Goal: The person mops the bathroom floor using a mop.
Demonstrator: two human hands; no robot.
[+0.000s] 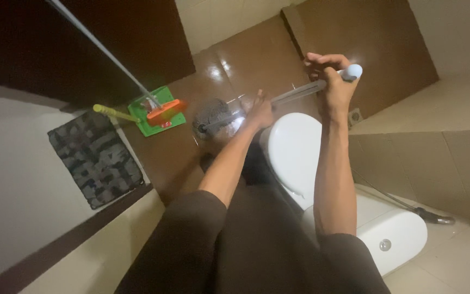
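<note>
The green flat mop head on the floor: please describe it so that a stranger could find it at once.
Start at the white toilet and look across the brown tiled floor toward the dark door. There lies the green flat mop head, beside a dark patterned mat. Only it is bright green, with an orange clamp on top.

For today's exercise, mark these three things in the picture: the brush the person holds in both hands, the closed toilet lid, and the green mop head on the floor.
brush (216,114), head view, on the grey bristle head.
toilet lid (295,149), head view, on the lid's white top.
green mop head (156,111), head view, on the green pad.
</note>
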